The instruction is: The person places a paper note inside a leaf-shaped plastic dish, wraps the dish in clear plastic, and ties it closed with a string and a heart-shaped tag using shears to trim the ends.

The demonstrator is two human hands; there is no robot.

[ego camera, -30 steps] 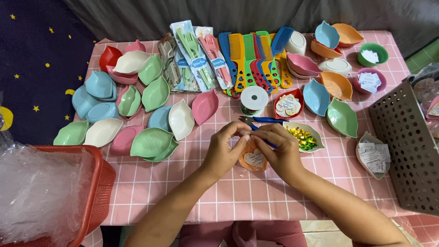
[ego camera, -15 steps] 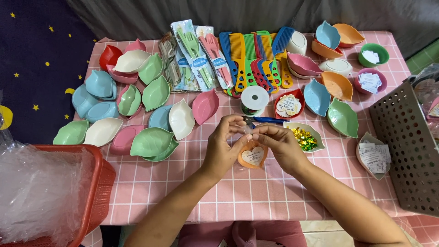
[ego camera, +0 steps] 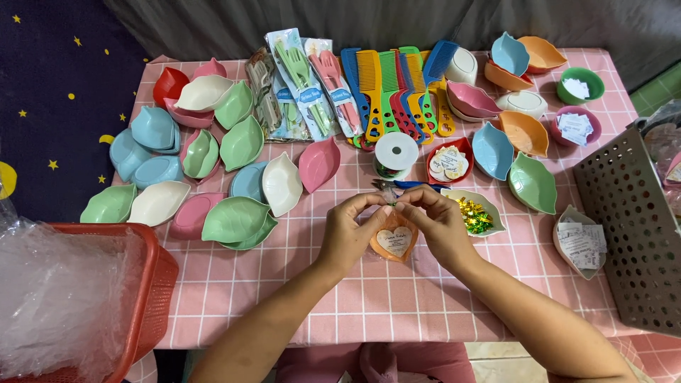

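My left hand (ego camera: 350, 231) and my right hand (ego camera: 438, 225) meet over the middle of the pink checked table (ego camera: 298, 294). Between them hangs an orange leaf-shaped dish in a clear bag (ego camera: 394, 242) with a heart-shaped label on it. Both hands pinch the top of the bag, fingertips together. A white roll of tape (ego camera: 396, 151) and blue-handled scissors (ego camera: 409, 185) lie just beyond my fingers. A cream dish of gold twist ties (ego camera: 474, 211) sits beside my right hand.
Several pastel leaf-shaped dishes (ego camera: 234, 218) cover the table's left, with more at the far right (ego camera: 533, 182). Colourful combs (ego camera: 389, 89) and packed cutlery (ego camera: 305, 85) lie at the back. A red basket of clear bags (ego camera: 78, 298) stands left, a grey perforated basket (ego camera: 638, 227) right.
The bagged orange dish has turned upright so its heart label faces me. My fingers have closed together at the top of the bag, raised slightly.
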